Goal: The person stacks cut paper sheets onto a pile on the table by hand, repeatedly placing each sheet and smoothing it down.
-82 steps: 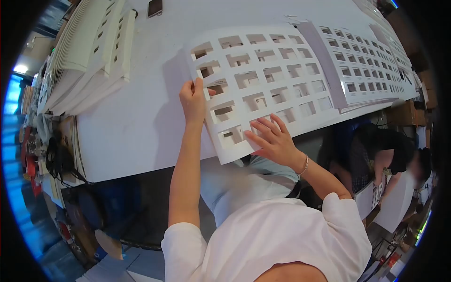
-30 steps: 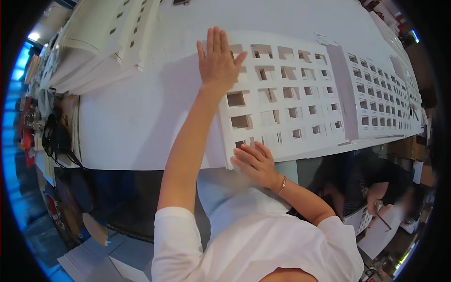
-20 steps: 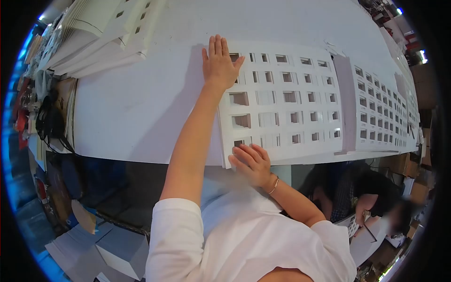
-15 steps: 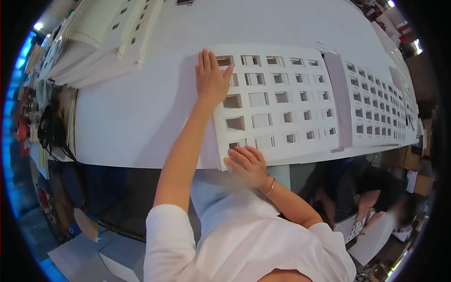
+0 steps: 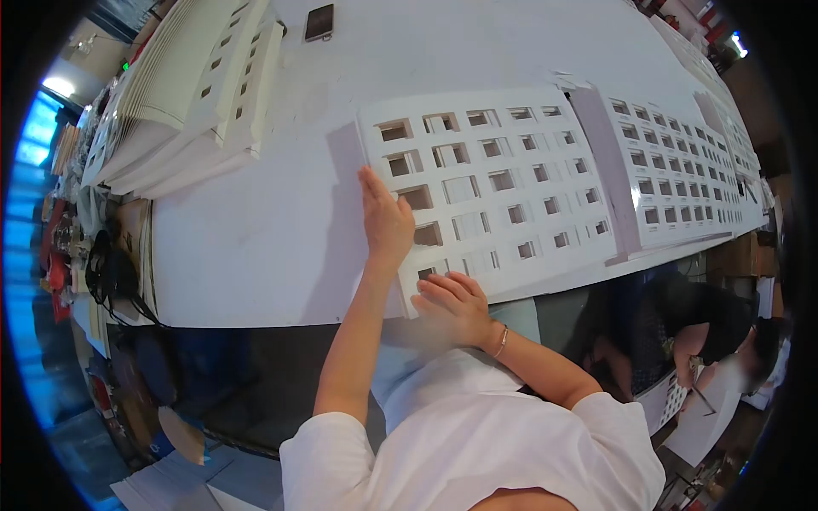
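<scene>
A white panel (image 5: 443,175) with rows of rectangular cut-out windows lies on the white table, slightly turned. It looks like a stack of such sheets, though how many I cannot tell. My left hand (image 5: 388,223) rests along the panel's left edge, fingers stretched out and pointing away from me. At the near left corner, my right hand (image 5: 456,308) lies on the front edge with its fingers extended, partly over a window opening. A bracelet (image 5: 502,340) circles the right wrist. Neither hand grips anything that I can see.
More windowed white panels (image 5: 682,177) lie to the right. A tall stack of white sheets (image 5: 183,94) stands at the left back. A phone (image 5: 319,23) lies on the table (image 5: 247,255) at the back. Another person (image 5: 699,319) works low down at the right with a perforated sheet.
My left hand has slid down the panel's left edge towards me. My right hand stays at the near corner. The view has shifted, bringing the whole phone into sight.
</scene>
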A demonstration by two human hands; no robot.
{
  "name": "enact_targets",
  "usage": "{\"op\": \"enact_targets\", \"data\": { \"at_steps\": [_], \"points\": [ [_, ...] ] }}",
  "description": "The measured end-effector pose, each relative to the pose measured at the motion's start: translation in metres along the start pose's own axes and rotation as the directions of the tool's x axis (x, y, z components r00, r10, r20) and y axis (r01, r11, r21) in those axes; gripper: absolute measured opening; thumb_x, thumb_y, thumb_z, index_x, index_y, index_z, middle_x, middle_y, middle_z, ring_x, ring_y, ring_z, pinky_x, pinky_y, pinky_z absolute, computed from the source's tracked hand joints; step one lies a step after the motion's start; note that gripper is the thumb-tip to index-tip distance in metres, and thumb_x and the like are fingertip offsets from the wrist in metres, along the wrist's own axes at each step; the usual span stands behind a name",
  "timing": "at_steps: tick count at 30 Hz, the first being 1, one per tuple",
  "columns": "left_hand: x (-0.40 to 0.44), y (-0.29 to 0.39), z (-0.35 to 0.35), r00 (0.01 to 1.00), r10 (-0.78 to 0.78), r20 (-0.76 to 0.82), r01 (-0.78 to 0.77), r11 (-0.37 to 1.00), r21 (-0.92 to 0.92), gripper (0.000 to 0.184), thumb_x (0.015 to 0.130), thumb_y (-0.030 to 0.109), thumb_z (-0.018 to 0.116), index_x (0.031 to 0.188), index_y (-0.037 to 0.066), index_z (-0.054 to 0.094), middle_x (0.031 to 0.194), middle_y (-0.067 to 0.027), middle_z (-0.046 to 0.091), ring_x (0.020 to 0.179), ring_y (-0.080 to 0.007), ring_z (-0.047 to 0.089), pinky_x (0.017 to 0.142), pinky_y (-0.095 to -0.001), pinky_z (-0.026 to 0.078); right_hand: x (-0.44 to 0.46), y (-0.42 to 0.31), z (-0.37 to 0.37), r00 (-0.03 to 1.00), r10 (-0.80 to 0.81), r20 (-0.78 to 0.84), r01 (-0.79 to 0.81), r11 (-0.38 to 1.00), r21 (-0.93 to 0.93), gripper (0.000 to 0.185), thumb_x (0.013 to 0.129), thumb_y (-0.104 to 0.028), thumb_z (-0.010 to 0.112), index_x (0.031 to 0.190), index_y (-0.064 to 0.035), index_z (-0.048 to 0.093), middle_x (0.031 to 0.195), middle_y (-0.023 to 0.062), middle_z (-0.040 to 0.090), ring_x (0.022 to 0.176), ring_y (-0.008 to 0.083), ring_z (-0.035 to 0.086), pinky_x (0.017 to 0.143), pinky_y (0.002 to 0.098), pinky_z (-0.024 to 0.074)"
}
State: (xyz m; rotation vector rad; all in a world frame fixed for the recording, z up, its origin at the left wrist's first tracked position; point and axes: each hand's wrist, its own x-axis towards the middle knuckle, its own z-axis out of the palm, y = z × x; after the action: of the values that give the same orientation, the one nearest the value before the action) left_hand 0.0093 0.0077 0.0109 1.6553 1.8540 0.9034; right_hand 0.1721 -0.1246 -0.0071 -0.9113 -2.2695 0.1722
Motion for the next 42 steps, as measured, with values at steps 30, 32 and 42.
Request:
{"op": "enact_targets", "data": {
  "at_steps": [30, 32, 42],
  "points": [
    [-0.027, 0.041, -0.026, 0.977, 0.14, 0.16, -0.199, 0.869, 0.453, 0.082, 0.104, 0.043, 0.045, 0.153, -0.015, 0.013, 0.163, -0.0315, 0.01, 0.153, -0.04, 0.009, 0.124, -0.0487, 0.015, -0.006, -0.007, -0.015, 0.995, 0.017, 0.095, -0.023, 0.998, 0.061, 0.051, 0.081, -0.01, 0.062, 0.132, -0.0114, 0.06, 0.134, 0.0111, 0.057, 0.131, 0.0267, 0.05, 0.114, 0.0502, 0.037],
    [-0.033, 0.02, -0.008, 0.976, 0.157, 0.149, -0.213, 0.825, 0.523, 0.082, 0.104, 0.045, 0.043, 0.153, -0.015, 0.014, 0.163, -0.0311, 0.01, 0.153, -0.0395, 0.009, 0.124, -0.048, 0.013, -0.007, -0.007, -0.009, 0.996, 0.041, 0.074, -0.048, 0.994, 0.098, 0.053, 0.078, -0.009, 0.066, 0.131, -0.0115, 0.06, 0.134, 0.0106, 0.057, 0.13, 0.0266, 0.05, 0.114, 0.0502, 0.0367],
    [-0.032, 0.023, -0.003, 0.979, 0.16, 0.128, -0.203, 0.837, 0.509, 0.086, 0.101, 0.043, 0.051, 0.15, -0.019, 0.018, 0.162, -0.0314, 0.014, 0.153, -0.039, 0.01, 0.125, -0.0434, 0.012, 0.01, 0.106, -0.109, 0.873, 0.286, -0.395, -0.391, 0.895, -0.216, 0.038, 0.076, -0.007, 0.071, 0.114, -0.0075, 0.067, 0.12, 0.0145, 0.064, 0.108, 0.0346, 0.061, 0.094, 0.0483, 0.0472]
  ]
}}
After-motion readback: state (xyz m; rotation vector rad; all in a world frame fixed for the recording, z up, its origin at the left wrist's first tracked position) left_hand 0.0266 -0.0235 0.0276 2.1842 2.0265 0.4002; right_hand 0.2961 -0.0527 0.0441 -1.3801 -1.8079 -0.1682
